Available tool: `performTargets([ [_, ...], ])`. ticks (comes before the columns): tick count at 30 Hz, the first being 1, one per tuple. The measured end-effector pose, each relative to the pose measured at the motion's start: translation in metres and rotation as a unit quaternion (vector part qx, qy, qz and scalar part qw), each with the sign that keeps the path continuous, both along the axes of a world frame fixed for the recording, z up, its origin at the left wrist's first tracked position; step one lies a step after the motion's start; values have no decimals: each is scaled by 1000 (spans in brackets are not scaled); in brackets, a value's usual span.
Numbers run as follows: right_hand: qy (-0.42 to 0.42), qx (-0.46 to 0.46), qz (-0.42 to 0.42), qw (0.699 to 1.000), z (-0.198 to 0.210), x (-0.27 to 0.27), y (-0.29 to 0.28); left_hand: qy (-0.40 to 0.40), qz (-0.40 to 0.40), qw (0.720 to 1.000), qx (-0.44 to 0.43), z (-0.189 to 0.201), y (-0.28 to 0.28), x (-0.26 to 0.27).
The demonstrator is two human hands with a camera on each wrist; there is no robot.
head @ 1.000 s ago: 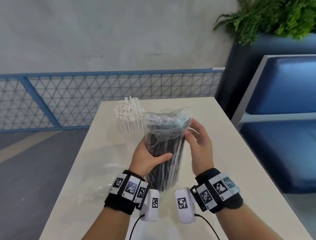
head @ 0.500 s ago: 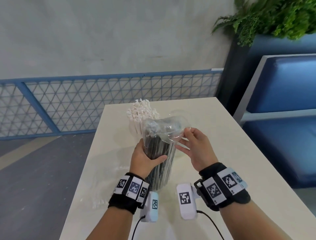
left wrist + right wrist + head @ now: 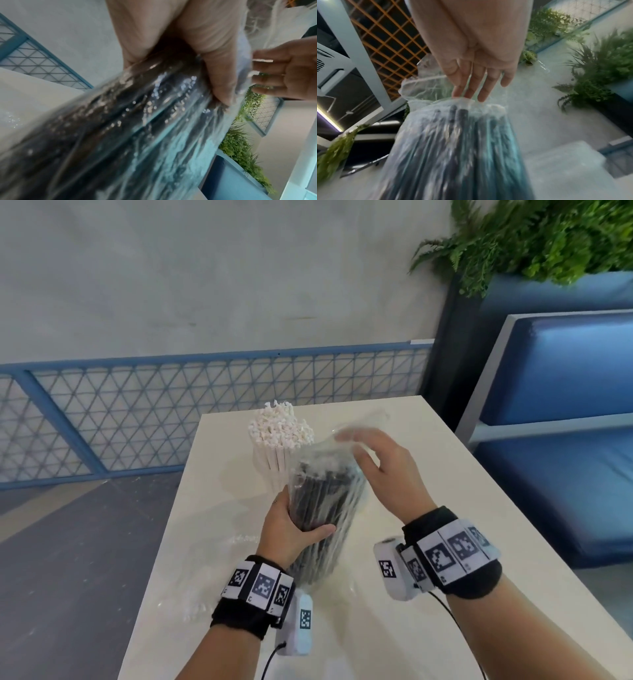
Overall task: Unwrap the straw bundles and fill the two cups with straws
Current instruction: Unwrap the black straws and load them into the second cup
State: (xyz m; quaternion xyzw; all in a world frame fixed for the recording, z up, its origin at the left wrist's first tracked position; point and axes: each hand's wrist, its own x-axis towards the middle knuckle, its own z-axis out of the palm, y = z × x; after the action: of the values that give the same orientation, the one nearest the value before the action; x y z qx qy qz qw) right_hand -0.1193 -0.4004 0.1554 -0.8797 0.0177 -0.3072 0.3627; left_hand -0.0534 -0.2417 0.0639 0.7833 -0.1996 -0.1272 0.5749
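A bundle of black straws (image 3: pixel 325 508) in clear plastic wrap stands tilted over the cream table (image 3: pixel 428 474). My left hand (image 3: pixel 301 529) grips its middle, thumb across the front; the left wrist view shows that hand (image 3: pixel 205 54) round the blurred bundle (image 3: pixel 137 121). My right hand (image 3: pixel 370 453) is at the bundle's top with straight, spread fingers. In the right wrist view its fingertips (image 3: pixel 465 94) touch the loose plastic rim above the straw ends (image 3: pixel 458 142). White straws (image 3: pixel 279 436) stand upright in a clear cup just behind the bundle.
A crumpled clear wrapper (image 3: pixel 195 601) lies on the table's left part. A blue mesh railing (image 3: pixel 205 405) runs beyond the far edge. A blue bench (image 3: pixel 565 440) and a planter with ferns (image 3: pixel 531 241) stand to the right.
My right hand has let go of its pinch on the plastic top and now has straight fingers against it. The bundle stays in my left hand, leaning a little more to the right.
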Motion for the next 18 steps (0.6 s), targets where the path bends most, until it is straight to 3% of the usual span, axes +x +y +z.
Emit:
performTargets([
  [2,-7,-42,11,999,12,9,-7,1,-18,1000,7,1,-1,-2],
  [5,113,-80,45,989,30,20,-19,11,-5,1000,-5,2,0,-3],
  [7,206,-133,70,967,33,25,-24,14,-1,1000,-7,-2,0,-1],
  [10,275,-246,106,923,33,33,-26,8,9,1000,2,-10,1,-1],
  [14,300,-281,157,898,32,39,-20,20,23,1000,0,-17,3,1],
  [18,276,-259,195,905,21,45,-10,50,31,998,-6,-17,7,5],
])
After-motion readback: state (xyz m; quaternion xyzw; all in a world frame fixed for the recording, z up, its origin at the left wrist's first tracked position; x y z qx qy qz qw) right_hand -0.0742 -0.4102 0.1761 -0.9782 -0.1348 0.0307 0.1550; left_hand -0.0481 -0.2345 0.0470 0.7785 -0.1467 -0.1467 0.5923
